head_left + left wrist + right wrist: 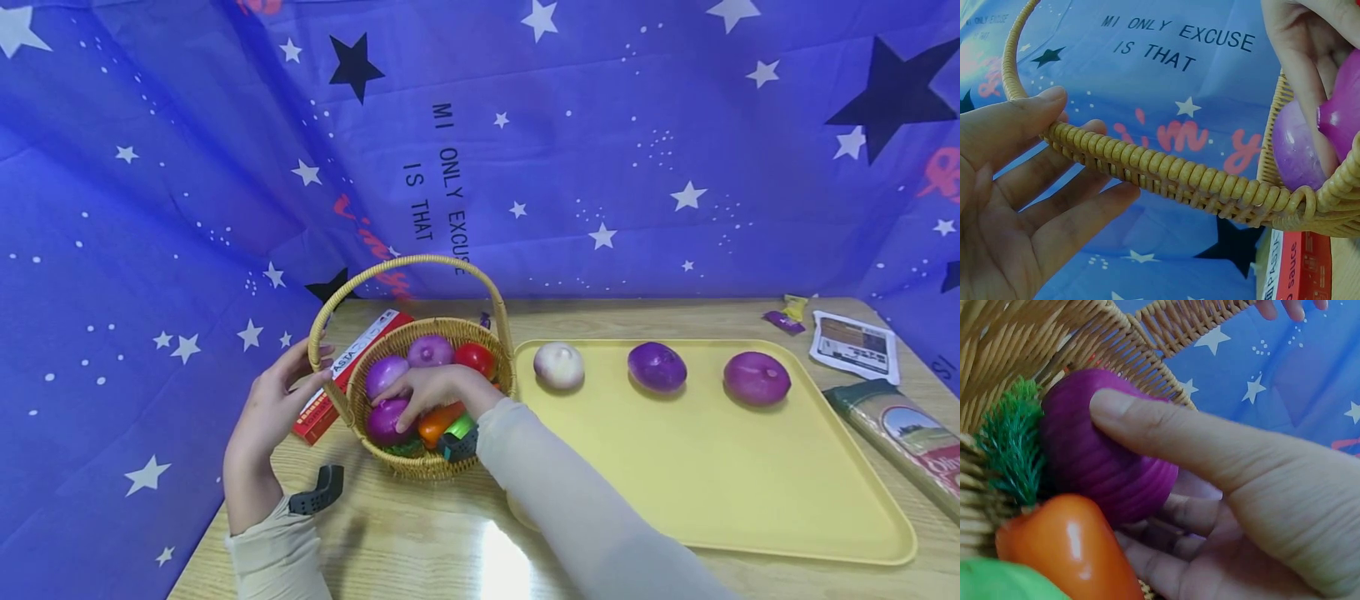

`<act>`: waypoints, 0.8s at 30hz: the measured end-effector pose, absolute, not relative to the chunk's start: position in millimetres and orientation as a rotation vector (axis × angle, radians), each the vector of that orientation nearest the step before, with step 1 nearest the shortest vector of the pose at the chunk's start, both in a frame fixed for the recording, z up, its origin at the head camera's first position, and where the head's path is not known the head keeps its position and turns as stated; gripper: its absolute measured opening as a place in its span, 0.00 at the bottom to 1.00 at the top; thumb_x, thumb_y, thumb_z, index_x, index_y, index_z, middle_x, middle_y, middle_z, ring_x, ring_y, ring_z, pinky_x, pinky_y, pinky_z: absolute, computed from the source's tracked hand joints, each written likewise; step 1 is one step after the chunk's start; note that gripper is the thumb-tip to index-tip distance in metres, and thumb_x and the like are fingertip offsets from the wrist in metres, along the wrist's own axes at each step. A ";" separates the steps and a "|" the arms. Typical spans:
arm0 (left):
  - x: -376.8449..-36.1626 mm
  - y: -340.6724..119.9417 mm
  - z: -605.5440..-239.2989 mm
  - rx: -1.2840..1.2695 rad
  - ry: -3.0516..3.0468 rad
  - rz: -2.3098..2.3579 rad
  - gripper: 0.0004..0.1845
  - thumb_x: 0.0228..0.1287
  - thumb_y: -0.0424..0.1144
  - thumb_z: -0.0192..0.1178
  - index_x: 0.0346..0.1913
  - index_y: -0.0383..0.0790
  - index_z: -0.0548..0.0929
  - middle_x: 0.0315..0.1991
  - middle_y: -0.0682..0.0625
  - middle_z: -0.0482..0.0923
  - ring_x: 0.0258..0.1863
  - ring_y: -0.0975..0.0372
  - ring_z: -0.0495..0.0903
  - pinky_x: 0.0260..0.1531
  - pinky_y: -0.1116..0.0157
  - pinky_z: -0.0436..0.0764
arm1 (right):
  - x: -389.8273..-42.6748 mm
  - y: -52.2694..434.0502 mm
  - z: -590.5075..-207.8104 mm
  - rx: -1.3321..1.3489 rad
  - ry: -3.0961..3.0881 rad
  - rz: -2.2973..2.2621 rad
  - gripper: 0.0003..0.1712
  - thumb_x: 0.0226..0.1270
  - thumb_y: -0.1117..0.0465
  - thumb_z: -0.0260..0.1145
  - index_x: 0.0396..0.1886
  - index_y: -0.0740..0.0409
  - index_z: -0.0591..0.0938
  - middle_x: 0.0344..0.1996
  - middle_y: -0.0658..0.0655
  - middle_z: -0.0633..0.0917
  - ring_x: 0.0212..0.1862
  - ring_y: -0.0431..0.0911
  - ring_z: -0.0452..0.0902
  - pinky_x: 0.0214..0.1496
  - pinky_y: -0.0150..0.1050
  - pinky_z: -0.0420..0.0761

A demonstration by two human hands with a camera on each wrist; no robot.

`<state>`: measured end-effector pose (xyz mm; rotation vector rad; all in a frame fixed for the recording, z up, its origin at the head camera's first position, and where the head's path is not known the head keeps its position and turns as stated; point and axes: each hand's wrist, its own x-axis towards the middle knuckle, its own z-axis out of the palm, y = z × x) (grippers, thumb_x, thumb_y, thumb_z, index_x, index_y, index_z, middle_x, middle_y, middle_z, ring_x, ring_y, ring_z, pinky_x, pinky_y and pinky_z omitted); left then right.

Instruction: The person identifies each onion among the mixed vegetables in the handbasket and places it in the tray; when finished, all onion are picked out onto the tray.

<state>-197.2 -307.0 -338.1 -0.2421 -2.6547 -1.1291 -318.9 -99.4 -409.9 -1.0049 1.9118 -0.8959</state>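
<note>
A wicker basket (431, 462) with a hoop handle stands on the wooden table, filled with toy vegetables. My right hand (397, 408) reaches into it and grips a purple onion (1085, 450), thumb on top and fingers underneath. An orange pepper (1066, 544) and a green leafy piece (1013, 444) lie against that onion. Two more purple onions (429, 350) and a red tomato (476, 358) sit further back. My left hand (318, 362) holds the basket rim (1166, 175) at its left side, thumb in front and fingers behind.
A yellow tray (712, 483) to the right of the basket carries a pale onion (558, 364) and two purple onions (657, 367) in a row. A red box (341, 375) lies behind the basket. Packets (855, 346) lie at the table's right edge. A blue star cloth hangs behind.
</note>
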 end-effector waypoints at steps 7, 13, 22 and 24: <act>-196.9 -306.3 -338.2 -0.246 -2.666 -1.149 0.25 0.69 0.43 0.54 0.67 0.48 0.67 0.59 0.47 0.77 0.58 0.56 0.75 0.58 0.62 0.76 | -319.9 -93.6 -397.5 -1.021 1.928 -0.865 0.34 0.59 0.59 0.69 0.66 0.43 0.70 0.68 0.51 0.68 0.69 0.49 0.61 0.69 0.40 0.67; -196.9 -307.0 -338.9 -0.252 -2.659 -1.138 0.25 0.68 0.41 0.55 0.67 0.48 0.67 0.58 0.47 0.77 0.56 0.63 0.76 0.51 0.86 0.69 | -322.2 -87.3 -386.8 -1.104 2.052 -0.788 0.34 0.58 0.52 0.70 0.65 0.35 0.71 0.67 0.50 0.69 0.67 0.47 0.63 0.68 0.42 0.67; -197.1 -307.9 -340.4 -0.283 -2.642 -1.123 0.25 0.69 0.38 0.54 0.67 0.45 0.67 0.58 0.45 0.77 0.52 0.76 0.76 0.50 0.87 0.70 | -322.2 -70.4 -368.0 -1.215 2.138 -0.789 0.37 0.55 0.52 0.72 0.66 0.37 0.70 0.62 0.53 0.72 0.61 0.45 0.68 0.62 0.37 0.72; -197.3 -308.0 -340.8 -0.283 -2.639 -1.125 0.25 0.68 0.37 0.54 0.67 0.44 0.67 0.58 0.45 0.77 0.51 0.79 0.75 0.49 0.87 0.70 | -322.7 -66.2 -365.6 -1.290 2.161 -0.779 0.36 0.55 0.52 0.71 0.66 0.41 0.71 0.61 0.53 0.74 0.60 0.45 0.68 0.61 0.35 0.72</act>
